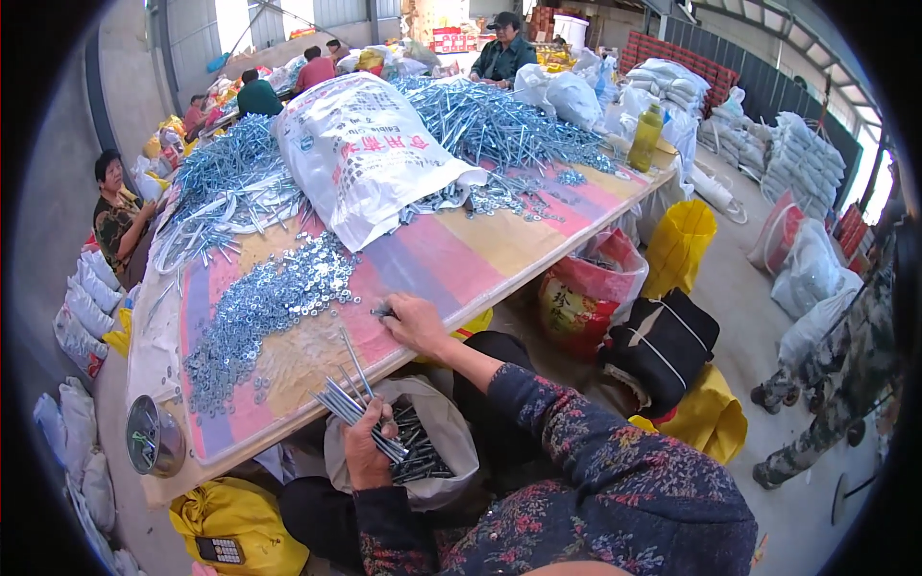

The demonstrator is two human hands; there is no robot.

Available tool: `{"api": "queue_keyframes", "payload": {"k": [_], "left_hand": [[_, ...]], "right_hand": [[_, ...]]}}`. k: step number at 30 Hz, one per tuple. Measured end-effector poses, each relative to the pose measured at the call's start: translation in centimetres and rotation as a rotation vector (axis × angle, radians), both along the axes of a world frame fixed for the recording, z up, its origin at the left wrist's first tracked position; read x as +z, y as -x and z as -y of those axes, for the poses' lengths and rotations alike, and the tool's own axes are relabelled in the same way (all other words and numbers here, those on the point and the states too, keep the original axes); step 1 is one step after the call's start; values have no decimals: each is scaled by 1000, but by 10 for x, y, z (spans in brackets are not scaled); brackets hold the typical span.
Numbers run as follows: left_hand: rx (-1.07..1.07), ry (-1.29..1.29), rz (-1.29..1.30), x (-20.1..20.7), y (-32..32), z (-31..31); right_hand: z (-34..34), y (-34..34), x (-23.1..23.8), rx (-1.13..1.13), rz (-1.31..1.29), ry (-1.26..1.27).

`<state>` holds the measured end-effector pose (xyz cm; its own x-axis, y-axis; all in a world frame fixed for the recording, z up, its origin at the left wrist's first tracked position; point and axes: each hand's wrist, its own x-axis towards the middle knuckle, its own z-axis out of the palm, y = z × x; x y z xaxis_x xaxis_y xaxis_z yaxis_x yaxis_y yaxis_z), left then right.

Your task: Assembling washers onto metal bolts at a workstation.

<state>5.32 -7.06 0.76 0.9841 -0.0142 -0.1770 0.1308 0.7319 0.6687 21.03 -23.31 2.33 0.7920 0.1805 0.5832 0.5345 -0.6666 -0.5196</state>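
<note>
My left hand (368, 449) is closed round a bundle of long, thin metal bolts (338, 398), which point up and to the left. It is over an open white sack (461, 482) holding many dark metal bolts (415, 446). At the table's near edge, my right hand (419, 326) has its fingers pinched together at the tabletop. Something small and grey shows at the fingertips, too small to name. To the left of that hand spreads a heap of small metal nuts and washers (279, 288).
A printed white sack (365, 154) lies among heaps of long bolts (490, 120) on the striped table (413, 254). A tin can (154, 437) stands at the left corner, a yellow bottle (646, 139) at the far right. Several people sit around; a person in camouflage trousers (836, 355) is at right.
</note>
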Motion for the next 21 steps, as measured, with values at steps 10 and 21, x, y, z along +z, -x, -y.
{"api": "queue_keyframes", "payload": {"k": [10, 21], "left_hand": [[16, -17, -14, 5, 1, 3], [128, -129, -29, 15, 4, -3]], "right_hand": [[1, 9, 11, -25, -53, -123], [3, -4, 13, 309, -510, -615]]}}
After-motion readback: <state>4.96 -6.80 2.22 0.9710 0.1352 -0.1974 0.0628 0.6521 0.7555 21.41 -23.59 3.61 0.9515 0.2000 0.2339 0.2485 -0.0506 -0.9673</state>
